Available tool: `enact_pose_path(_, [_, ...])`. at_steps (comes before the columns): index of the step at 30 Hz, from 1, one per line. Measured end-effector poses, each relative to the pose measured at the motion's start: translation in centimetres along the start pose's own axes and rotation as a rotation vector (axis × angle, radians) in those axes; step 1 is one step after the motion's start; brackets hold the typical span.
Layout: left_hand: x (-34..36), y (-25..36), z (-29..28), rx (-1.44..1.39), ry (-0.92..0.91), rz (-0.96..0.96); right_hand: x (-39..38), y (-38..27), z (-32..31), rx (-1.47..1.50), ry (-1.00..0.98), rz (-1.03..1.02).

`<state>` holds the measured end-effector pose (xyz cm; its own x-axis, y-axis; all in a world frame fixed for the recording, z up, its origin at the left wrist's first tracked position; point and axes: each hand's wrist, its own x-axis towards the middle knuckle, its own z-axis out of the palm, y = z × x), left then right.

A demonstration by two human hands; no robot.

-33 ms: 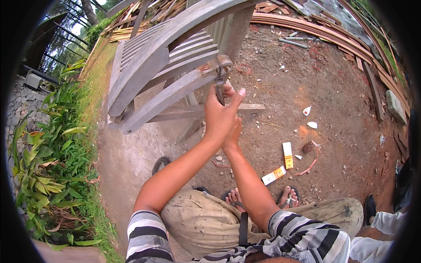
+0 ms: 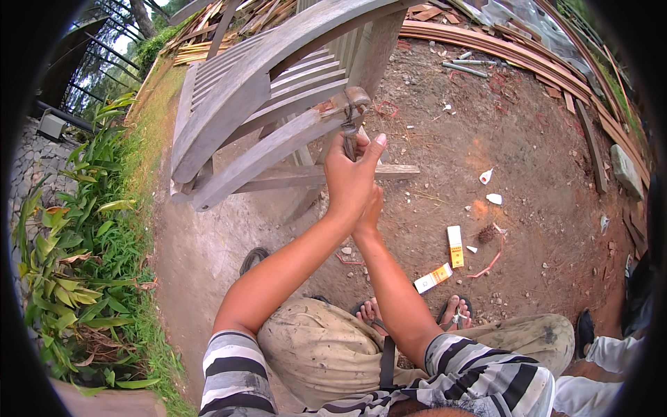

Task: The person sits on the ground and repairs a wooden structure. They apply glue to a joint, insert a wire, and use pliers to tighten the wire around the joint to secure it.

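Note:
A weathered grey wooden slatted bench point(image 2: 229, 97) stands tilted in front of me. A dark strap point(image 2: 348, 111) is wound round the broken-looking end of its curved rail point(image 2: 278, 149), against a small wood block point(image 2: 358, 97). My left hand point(image 2: 349, 177) is closed round the twisted, hanging part of that strap, thumb pointing up. Just below and behind it is my right hand point(image 2: 370, 208), its fingers curled and mostly hidden by the left wrist; what it holds cannot be made out. My forearms come close together at the wrists.
Two small white-and-yellow boxes point(image 2: 455, 247) lie on the dirt, with white scraps point(image 2: 494, 199) and a pinkish strip point(image 2: 490, 264) nearby. Stacked planks point(image 2: 486, 43) line the far side. Leafy plants point(image 2: 76, 278) grow at left. Another person's leg point(image 2: 611, 354) shows at lower right.
My left hand has turned slightly at the strap, its thumb tip shifting a little left and up. The bench and the things on the ground look unchanged.

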<state>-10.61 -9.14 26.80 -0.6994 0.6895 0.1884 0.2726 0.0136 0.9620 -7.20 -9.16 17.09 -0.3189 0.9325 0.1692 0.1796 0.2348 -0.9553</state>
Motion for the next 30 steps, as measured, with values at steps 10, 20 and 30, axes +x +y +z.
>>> enact_pose_path(10, [1.7,1.4,2.0,0.033,0.211,-0.097,0.3,1.4,0.1,-0.085,0.072,-0.091])
enact_pose_path(20, [1.5,0.6,0.1,-0.067,0.088,-0.196,3.5,3.1,-5.2,0.682,-0.885,0.134])
enact_pose_path(30, [2.0,1.1,-0.6,-0.173,-0.093,-0.202,7.5,6.1,-1.3,1.291,-1.792,0.328])
